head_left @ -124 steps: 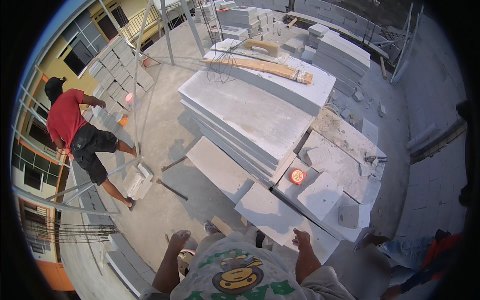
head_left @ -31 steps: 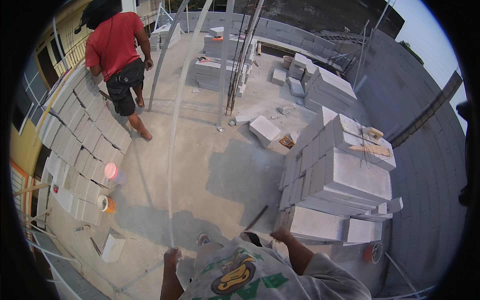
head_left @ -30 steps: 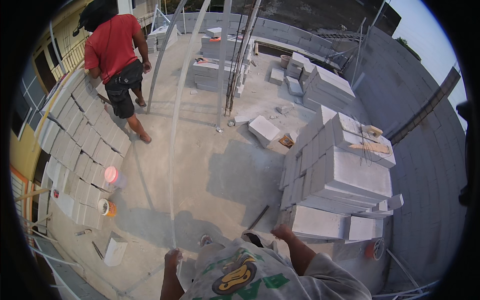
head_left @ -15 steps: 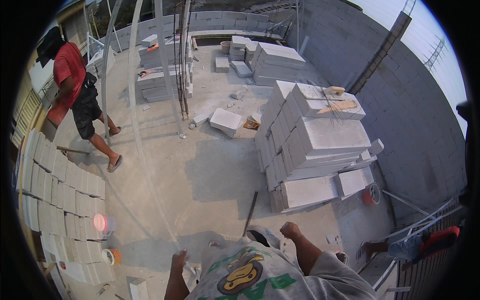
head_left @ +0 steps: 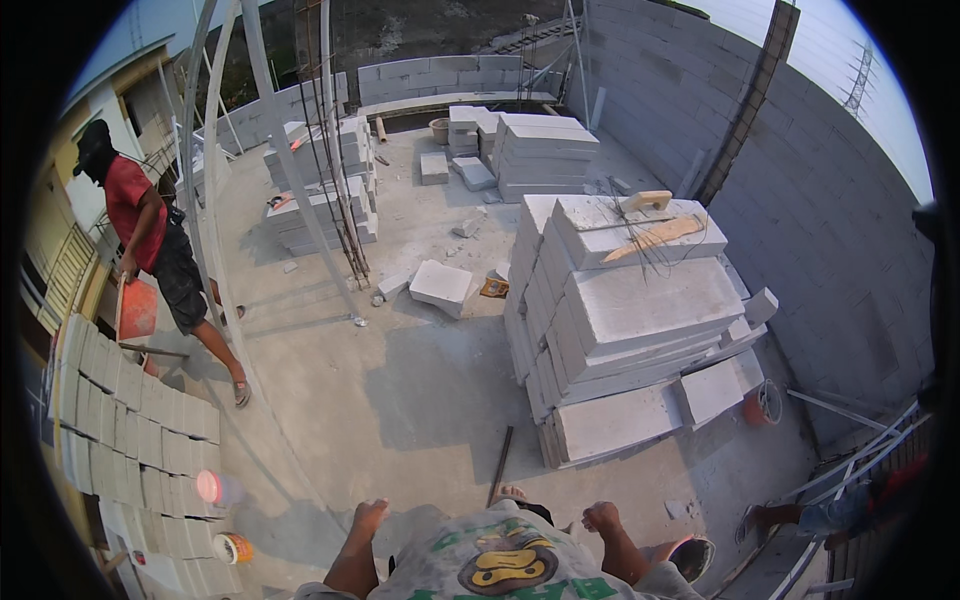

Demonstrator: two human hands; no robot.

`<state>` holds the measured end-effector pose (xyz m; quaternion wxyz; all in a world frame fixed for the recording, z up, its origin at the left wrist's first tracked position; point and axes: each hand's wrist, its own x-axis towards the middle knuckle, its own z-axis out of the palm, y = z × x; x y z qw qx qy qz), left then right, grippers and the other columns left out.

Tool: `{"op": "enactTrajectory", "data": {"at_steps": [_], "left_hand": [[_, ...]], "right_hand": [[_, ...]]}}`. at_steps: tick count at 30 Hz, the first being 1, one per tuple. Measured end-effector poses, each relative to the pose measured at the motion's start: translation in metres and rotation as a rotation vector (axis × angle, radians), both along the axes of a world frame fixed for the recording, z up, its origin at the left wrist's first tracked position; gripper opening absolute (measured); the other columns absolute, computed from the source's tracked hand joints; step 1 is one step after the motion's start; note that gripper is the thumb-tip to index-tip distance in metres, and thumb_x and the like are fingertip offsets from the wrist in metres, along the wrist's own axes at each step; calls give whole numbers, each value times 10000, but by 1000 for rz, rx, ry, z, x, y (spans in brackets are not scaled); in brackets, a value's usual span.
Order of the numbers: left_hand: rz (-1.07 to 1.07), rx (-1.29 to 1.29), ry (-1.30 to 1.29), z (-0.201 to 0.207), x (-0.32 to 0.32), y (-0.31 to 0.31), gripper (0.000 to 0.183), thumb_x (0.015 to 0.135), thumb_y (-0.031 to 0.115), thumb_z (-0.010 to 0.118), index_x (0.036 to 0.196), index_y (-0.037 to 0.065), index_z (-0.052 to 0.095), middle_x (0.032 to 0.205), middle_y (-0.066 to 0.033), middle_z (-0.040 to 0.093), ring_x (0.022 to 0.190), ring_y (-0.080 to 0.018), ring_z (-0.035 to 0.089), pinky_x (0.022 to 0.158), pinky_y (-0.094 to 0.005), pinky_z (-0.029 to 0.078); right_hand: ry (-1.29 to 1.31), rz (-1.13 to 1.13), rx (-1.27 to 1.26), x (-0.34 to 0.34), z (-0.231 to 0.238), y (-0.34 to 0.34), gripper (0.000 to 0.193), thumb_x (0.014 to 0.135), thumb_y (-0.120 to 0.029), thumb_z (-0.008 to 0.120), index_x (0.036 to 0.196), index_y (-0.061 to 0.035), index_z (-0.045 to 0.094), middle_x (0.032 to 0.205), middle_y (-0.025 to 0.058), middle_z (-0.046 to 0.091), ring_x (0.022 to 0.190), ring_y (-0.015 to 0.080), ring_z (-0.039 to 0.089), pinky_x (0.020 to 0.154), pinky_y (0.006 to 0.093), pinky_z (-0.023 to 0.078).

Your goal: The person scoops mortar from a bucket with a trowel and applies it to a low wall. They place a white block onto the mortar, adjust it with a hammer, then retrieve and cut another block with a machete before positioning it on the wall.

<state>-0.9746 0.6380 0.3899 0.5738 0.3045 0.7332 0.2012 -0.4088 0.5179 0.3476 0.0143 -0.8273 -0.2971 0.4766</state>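
Note:
My left hand (head_left: 370, 515) hangs low in front of my body, its fingers curled, with no object showing in them. My right hand (head_left: 602, 517) hangs on the other side, also curled and showing nothing held. Between them, one foot shows past the grey shirt (head_left: 500, 560). Just ahead of that foot a thin dark bar (head_left: 503, 465) lies on the concrete floor. A bucket (head_left: 690, 558) stands close to my right forearm. Ahead to the right rises a tall stack of pale blocks (head_left: 650, 300), with a wooden-handled float (head_left: 647, 201) and wire on top.
At left, a person in a red shirt (head_left: 135, 210) holds a red container (head_left: 137, 308). Block rows (head_left: 140, 440) and two small buckets (head_left: 218, 488) stand near left. Upright metal poles (head_left: 300, 180) and rebar (head_left: 335, 170) rise ahead. Another person's leg (head_left: 775, 515) shows at right.
My view has shifted forward and tilted up. My left hand stays low; my right hand has swung back toward my body. The person in red has stepped, and the red container now shows more fully.

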Motion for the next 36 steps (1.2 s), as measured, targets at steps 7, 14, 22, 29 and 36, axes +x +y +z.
{"op": "enactTrajectory", "data": {"at_steps": [7,14,22,29,36], "left_hand": [[45,57,-27,22,80,25,404,883,305,668,1008,-79,650,825,-122,685,781,-207,680,678,-305,531],[19,95,90,-38,74,-20,528,852,419,688,1091,-49,636,948,-156,690,860,-211,672,689,-325,515],[245,-245,6,-17,29,-79,458,868,470,648,1024,43,697,882,-50,730,747,-192,689,574,-285,459],[-5,-14,97,-76,-25,-37,556,856,504,632,1089,1,677,940,-107,715,860,-233,674,693,-332,484],[-54,115,114,-49,-24,73,584,847,544,591,984,-16,687,867,-156,710,874,-292,678,784,-382,506]], "right_hand": [[140,-179,9,65,17,39,147,840,-90,584,793,29,656,725,148,686,582,250,673,515,359,556],[82,66,265,60,41,188,198,785,-166,596,812,7,689,810,193,697,701,306,688,651,403,553],[-45,492,648,-33,42,302,252,803,-184,616,879,49,673,710,144,669,626,234,664,585,369,527],[68,412,20,-56,22,217,227,848,-175,612,879,43,664,753,166,683,625,264,680,572,366,562],[85,74,-39,-59,58,159,183,860,-147,601,809,26,634,716,168,671,529,262,642,486,378,552]]}}
